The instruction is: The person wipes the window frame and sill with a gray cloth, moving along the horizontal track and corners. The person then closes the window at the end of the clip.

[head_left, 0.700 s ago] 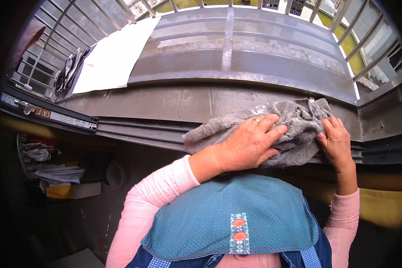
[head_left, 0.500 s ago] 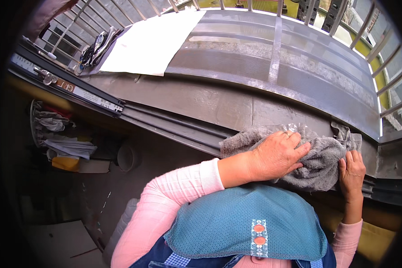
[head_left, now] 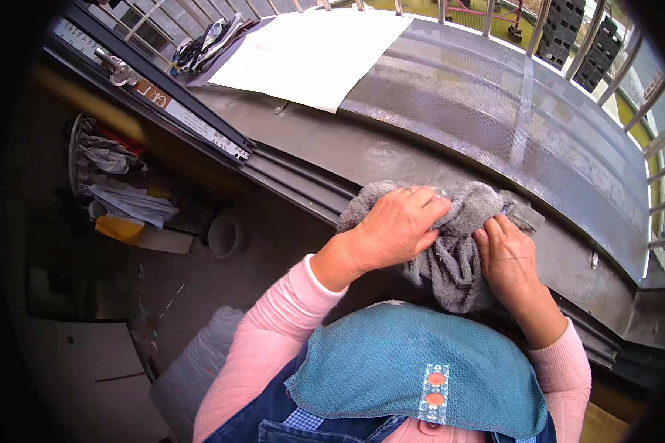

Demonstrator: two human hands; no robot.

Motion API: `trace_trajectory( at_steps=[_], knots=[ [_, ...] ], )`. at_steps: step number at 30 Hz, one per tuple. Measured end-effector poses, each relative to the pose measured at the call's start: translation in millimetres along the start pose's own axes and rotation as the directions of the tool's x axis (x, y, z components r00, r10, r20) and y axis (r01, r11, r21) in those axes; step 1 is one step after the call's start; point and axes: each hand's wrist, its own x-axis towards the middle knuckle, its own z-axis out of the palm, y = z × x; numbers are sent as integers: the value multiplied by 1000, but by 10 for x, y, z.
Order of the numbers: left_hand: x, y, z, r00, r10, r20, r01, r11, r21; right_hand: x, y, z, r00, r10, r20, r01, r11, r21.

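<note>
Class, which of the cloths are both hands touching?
The grey cloth, bunched up over the window track, with the left hand and right hand both on it. The pale cloths at the picture's left lie apart from both hands.

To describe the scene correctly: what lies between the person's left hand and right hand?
Bunched folds of the grey cloth lie between the left hand and the right hand, as the head view shows.

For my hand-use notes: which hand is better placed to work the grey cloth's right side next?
Likely the right hand: it touches that side of the bunched grey cloth, while the left hand lies over the left part.
</note>
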Motion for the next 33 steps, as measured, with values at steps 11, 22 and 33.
trace_trajectory(
  at_steps=[11,22,33],
  knots=[
    [-637,-1051,-1239,780,-325,-535,412,910,48,395,-849,315,751,-653,-102,659,751,38],
    [-408,-1919,-1303,755,-650,82,445,601,663,-331,-367,139,788,-545,-286,582,811,61],
    [-41,-744,-378,910,-378,171,392,918,-63,-1279,614,-719,905,144,-400,-173,984,-35]
  ],
)
